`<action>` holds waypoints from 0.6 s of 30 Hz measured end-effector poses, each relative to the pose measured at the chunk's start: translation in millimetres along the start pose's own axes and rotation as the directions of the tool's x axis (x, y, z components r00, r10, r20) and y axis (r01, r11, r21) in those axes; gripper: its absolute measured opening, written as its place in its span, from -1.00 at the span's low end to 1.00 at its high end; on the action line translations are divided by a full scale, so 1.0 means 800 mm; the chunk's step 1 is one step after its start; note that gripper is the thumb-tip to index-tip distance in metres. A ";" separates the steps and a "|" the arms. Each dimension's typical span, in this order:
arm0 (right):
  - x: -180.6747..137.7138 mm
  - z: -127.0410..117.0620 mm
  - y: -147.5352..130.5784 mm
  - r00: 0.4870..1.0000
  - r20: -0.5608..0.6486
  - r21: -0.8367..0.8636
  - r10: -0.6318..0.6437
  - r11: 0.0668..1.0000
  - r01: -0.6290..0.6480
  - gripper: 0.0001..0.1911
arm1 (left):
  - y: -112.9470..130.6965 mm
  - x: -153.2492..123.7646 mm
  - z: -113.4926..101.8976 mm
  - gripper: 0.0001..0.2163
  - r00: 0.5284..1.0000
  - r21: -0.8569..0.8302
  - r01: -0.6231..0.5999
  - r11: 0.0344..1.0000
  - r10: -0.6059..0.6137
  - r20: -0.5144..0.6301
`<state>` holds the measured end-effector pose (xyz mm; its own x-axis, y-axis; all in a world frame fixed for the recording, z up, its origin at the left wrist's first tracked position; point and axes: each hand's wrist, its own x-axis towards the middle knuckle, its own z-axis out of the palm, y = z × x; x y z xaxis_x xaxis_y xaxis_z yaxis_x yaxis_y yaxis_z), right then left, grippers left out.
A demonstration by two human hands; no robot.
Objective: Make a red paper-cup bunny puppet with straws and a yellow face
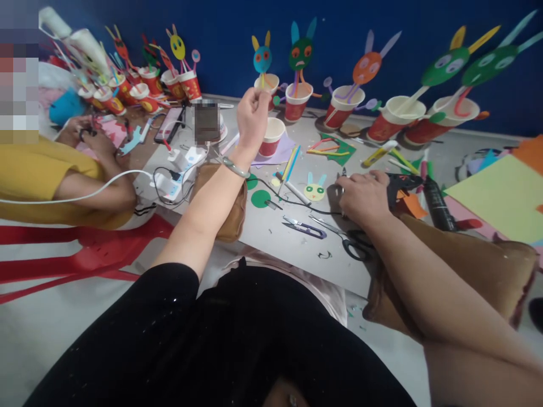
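My left hand (253, 116), a bangle on its wrist, is closed with fingertips pinched in front of a red-and-white paper cup (271, 85). A blue paper face (262, 59) with yellow ears rises from there on a yellow stem; what the fingers pinch is hidden. On the table, my right hand (365, 195) is curled over a black corded glue gun (405, 182), which it partly covers. Between the hands lie a pale yellow rabbit face (314, 191) and a green paper disc (261, 199). Nearer me are purple thread snips (306, 228) and black-handled scissors (355, 247).
Several cups with paper faces, such as an orange one (367, 68), line the blue wall. A power strip (180, 175) with cables stands left, beside a person in a yellow sleeve (85, 175). Brown cushions (458, 271) hang over the table edge. Coloured paper (500, 195) lies right.
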<state>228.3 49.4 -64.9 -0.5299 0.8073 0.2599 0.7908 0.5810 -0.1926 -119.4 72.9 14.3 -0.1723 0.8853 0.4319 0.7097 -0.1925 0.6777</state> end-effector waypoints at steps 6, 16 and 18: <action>0.001 -0.002 -0.004 1.000 0.014 -0.004 -0.009 1.000 0.009 -0.79 | -0.029 -0.012 0.004 -0.08 0.989 0.055 0.090 0.994 -0.083 -0.120; 0.000 -0.013 -0.025 0.989 0.147 -0.254 0.017 0.967 0.021 -0.52 | -0.003 -0.032 0.031 -0.66 0.952 -0.065 0.107 0.992 -0.121 -0.281; 0.000 -0.014 -0.028 0.987 0.162 -0.254 0.004 0.966 0.038 -0.53 | -0.008 -0.029 0.030 -0.73 0.950 -0.066 0.117 0.991 -0.131 -0.282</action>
<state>214.4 35.2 -49.8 -0.5692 0.8159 0.1020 0.8222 0.5655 0.0643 -103.1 63.5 -14.5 -0.4496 0.7471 0.4896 0.6379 -0.1151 0.7614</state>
